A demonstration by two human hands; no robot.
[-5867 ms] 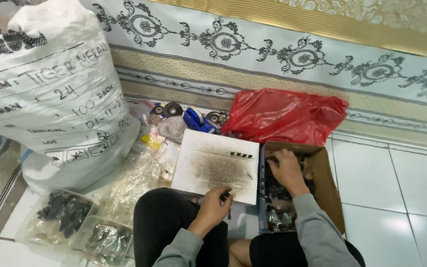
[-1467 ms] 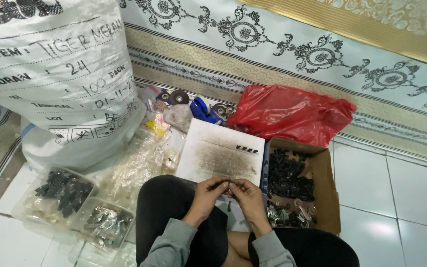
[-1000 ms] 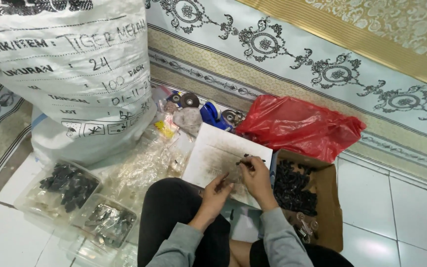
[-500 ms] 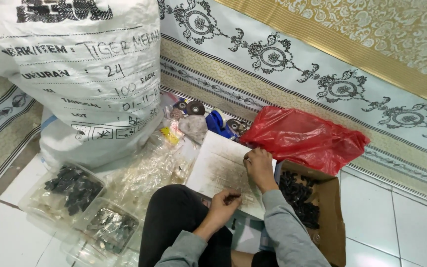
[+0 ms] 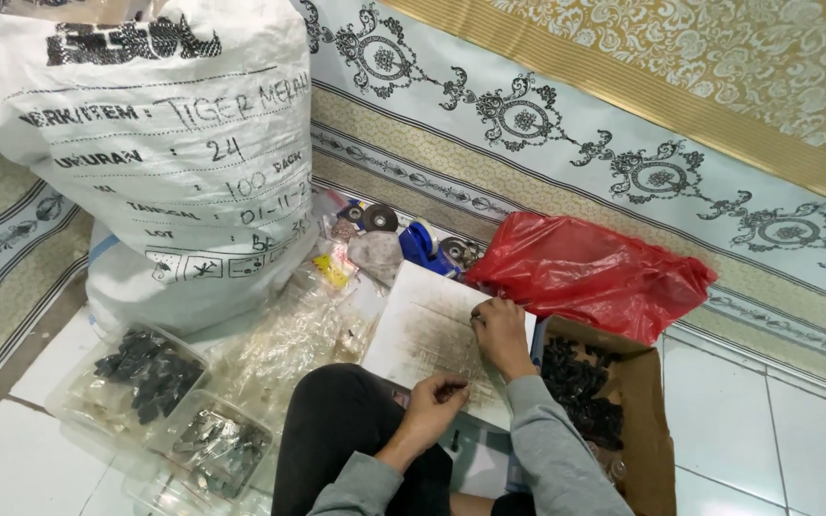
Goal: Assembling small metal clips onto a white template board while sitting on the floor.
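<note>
I sit on a tiled floor with a white board point(image 5: 423, 330) resting on my lap. My right hand point(image 5: 501, 333) reaches to the far right edge of the board, fingers curled down onto it; whether it pinches a small part I cannot tell. My left hand point(image 5: 434, 404) hovers over the near edge of the board, fingertips pinched on a small dark part point(image 5: 453, 387). An open cardboard box point(image 5: 644, 401) full of small black parts point(image 5: 580, 387) stands just right of my right arm.
A large white woven sack point(image 5: 160, 158) stands at the left. Clear plastic trays point(image 5: 150, 377) with dark and metal parts and loose clear bags point(image 5: 293, 330) lie beside my knee. A red plastic bag point(image 5: 595, 272), tape rolls and a blue item point(image 5: 420, 244) lie against the patterned mattress point(image 5: 623, 105).
My hands were together over the board; the right hand has since reached out to the board's far edge while the left stayed near my lap. The view has shifted left.
</note>
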